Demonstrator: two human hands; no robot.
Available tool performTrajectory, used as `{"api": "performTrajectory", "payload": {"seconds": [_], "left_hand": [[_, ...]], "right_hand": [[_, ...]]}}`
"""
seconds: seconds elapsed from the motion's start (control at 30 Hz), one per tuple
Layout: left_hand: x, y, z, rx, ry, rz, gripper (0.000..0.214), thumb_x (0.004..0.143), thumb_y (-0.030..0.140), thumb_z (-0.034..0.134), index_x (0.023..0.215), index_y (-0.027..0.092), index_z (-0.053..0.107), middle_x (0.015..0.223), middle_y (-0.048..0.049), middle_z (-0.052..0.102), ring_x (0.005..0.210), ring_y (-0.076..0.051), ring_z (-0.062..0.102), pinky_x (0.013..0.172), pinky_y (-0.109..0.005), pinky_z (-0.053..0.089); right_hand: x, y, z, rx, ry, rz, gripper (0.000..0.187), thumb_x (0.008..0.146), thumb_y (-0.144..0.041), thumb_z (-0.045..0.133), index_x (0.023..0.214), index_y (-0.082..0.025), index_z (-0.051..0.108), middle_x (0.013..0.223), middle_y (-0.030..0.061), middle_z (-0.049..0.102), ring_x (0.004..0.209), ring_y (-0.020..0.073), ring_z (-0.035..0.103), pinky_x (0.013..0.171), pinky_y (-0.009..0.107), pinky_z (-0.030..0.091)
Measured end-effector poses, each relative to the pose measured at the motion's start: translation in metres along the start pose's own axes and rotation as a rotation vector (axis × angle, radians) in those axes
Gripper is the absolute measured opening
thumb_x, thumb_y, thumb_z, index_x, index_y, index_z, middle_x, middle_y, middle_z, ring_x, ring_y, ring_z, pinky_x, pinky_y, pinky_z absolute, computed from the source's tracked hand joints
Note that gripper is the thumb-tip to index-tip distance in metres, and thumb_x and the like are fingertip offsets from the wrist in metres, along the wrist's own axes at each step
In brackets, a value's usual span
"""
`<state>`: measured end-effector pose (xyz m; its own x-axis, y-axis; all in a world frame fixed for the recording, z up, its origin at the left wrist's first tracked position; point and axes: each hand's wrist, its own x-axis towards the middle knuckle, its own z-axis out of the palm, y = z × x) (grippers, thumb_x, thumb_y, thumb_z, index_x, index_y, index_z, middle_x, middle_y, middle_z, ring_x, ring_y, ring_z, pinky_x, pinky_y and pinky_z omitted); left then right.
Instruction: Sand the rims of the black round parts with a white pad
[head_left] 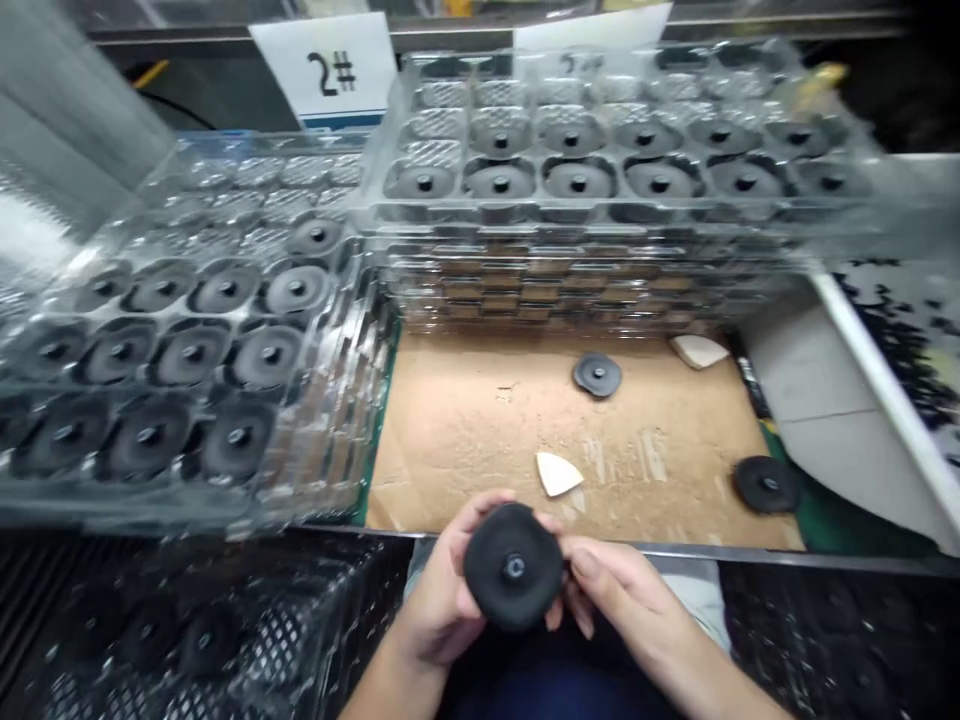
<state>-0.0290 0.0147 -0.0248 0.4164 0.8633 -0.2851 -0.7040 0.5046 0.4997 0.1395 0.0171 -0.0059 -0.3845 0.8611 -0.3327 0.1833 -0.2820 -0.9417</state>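
A round black disc (491,590) with a small metal-tipped hub at its centre is held near the front edge of the bench. My left hand (442,600) wraps round it from the left, fingers behind and thumb at the rim. At its right edge, my right hand (622,590) pinches the rim between thumb and fingers. Just beyond the hands lies a cream triangular pad (558,474) on the cardboard (450,430). A similar dark disc (598,374) rests further back, and another disc (766,485) lies at the right.
Clear plastic trays (345,400) holding rows of discs are stacked at the left. Another stack of trays (570,215) stands at the back. A second cream pad (699,351) lies back right, near a white-edged bin (877,380) with small black pieces. A "2#" sign (330,75) stands behind.
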Motion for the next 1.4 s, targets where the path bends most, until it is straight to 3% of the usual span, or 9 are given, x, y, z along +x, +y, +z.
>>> {"api": "performTrajectory", "payload": {"seconds": [0.1,0.23,0.33,0.5,0.67,0.83,1.03,1.27,1.4], "left_hand": [[-0.002,0.005,-0.002,0.048,0.14,0.038,0.058,0.056,0.048,0.08,0.108,0.03,0.063,0.103,-0.0026,0.07,0.105,-0.025,0.061,0.098,-0.039,0.042],[-0.002,0.009,-0.007,0.116,0.278,0.019,0.063,0.052,0.053,0.079,0.108,0.028,0.064,0.104,-0.0036,0.07,0.104,-0.03,0.061,0.102,-0.048,0.039],[0.001,0.007,-0.004,0.146,0.287,-0.011,0.063,0.054,0.054,0.077,0.11,0.028,0.064,0.107,-0.004,0.07,0.103,-0.03,0.062,0.102,-0.046,0.04],[0.007,-0.004,0.011,0.109,0.231,-0.098,0.059,0.059,0.053,0.074,0.111,0.028,0.064,0.108,-0.005,0.07,0.102,-0.032,0.063,0.102,-0.05,0.04],[0.015,-0.017,0.025,0.024,0.176,-0.229,0.059,0.057,0.056,0.075,0.108,0.027,0.067,0.105,-0.0059,0.071,0.097,-0.032,0.065,0.098,-0.049,0.043],[0.021,-0.024,0.041,-0.006,0.101,-0.272,0.054,0.061,0.052,0.074,0.107,0.025,0.068,0.102,-0.0081,0.072,0.092,-0.03,0.067,0.087,-0.043,0.049],[0.022,-0.028,0.053,-0.016,0.055,-0.249,0.052,0.062,0.052,0.074,0.106,0.026,0.067,0.098,-0.0073,0.071,0.086,-0.028,0.068,0.079,-0.038,0.051],[0.022,-0.027,0.05,-0.037,-0.016,-0.241,0.05,0.068,0.049,0.07,0.112,0.025,0.065,0.104,-0.0081,0.07,0.091,-0.027,0.067,0.082,-0.037,0.05],[0.022,-0.029,0.042,-0.084,-0.125,-0.22,0.049,0.074,0.045,0.067,0.117,0.024,0.061,0.112,-0.0084,0.068,0.095,-0.025,0.066,0.083,-0.033,0.05]], "right_hand": [[-0.004,0.016,-0.032,-0.223,0.415,-0.006,0.041,0.087,-0.052,0.05,0.104,-0.019,0.066,0.084,0.0083,0.063,0.059,0.0157,0.052,0.059,0.031,0.045],[-0.02,0.048,-0.091,-0.449,0.926,0.083,0.06,0.079,-0.049,0.059,0.129,-0.018,0.049,0.126,0.0172,0.042,0.099,0.03,0.051,0.09,0.049,0.038],[-0.032,0.074,-0.122,-0.485,1.051,0.155,0.073,0.072,-0.05,0.065,0.134,-0.019,0.043,0.137,0.0172,0.034,0.123,0.0381,0.036,0.101,0.054,0.028],[-0.036,0.096,-0.136,-0.323,1.087,0.182,0.078,0.069,-0.053,0.066,0.134,-0.018,0.042,0.136,0.0173,0.038,0.124,0.036,0.034,0.103,0.052,0.026],[-0.037,0.073,-0.12,0.079,0.935,0.103,0.077,0.068,-0.055,0.068,0.133,-0.021,0.043,0.125,0.0141,0.048,0.075,0.0179,0.05,0.076,0.038,0.045],[-0.041,0.03,-0.085,0.56,0.551,0.038,0.077,0.076,-0.079,0.036,0.12,-0.02,0.059,0.107,0.0121,0.061,0.043,0.0057,0.021,0.04,0.023,0.029],[-0.039,0.008,-0.062,1.501,0.056,0.063,0.056,0.07,-0.058,0.07,0.112,-0.02,0.066,0.101,0.0021,0.066,0.041,0.0025,0.013,0.04,0.016,0.019],[-0.033,0.003,-0.059,1.542,0.084,0.102,0.047,0.071,-0.052,0.072,0.104,-0.019,0.068,0.098,0.0022,0.065,0.042,0.0022,0.011,0.04,0.014,0.02],[-0.036,0.007,-0.052,1.181,0.225,0.07,0.055,0.065,-0.06,0.072,0.107,-0.024,0.066,0.101,0.0047,0.062,0.045,0.0034,0.025,0.044,0.018,0.029]]}}
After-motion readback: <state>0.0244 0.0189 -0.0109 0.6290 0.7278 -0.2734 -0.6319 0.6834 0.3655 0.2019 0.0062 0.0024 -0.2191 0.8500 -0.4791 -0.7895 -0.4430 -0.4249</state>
